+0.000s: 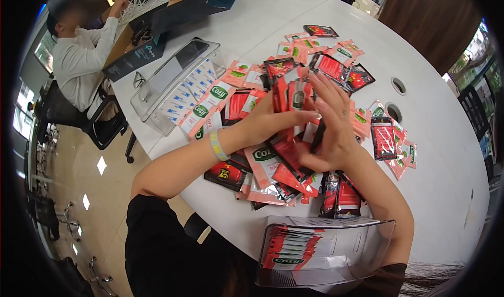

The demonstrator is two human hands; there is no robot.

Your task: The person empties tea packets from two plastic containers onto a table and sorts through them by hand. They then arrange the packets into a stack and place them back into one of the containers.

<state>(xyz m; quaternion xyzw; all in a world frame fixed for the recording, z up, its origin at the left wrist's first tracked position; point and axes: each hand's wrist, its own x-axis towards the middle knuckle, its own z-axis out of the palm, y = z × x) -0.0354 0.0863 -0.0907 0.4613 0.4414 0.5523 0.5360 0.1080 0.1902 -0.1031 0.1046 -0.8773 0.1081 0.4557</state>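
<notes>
My left hand, with a pale band at the wrist, is closed around a small bunch of red and pink sachets, its thumb lying across their front. Close on the right, my right hand has its fingers stretched out beside the bunch and its thumb apart, lower down. Some of its fingertips are hidden or blurred. Under both hands spreads a loose heap of pink "Cozy" sachets and black-and-red sachets. Nearest my body, a clear plastic bin holds a row of stacked sachets at its left side.
Another clear bin with a dark phone-like slab stands at the left on the white table. Open boxes lie beyond it, where a seated person handles white cables. Two round holes pierce the table at the right.
</notes>
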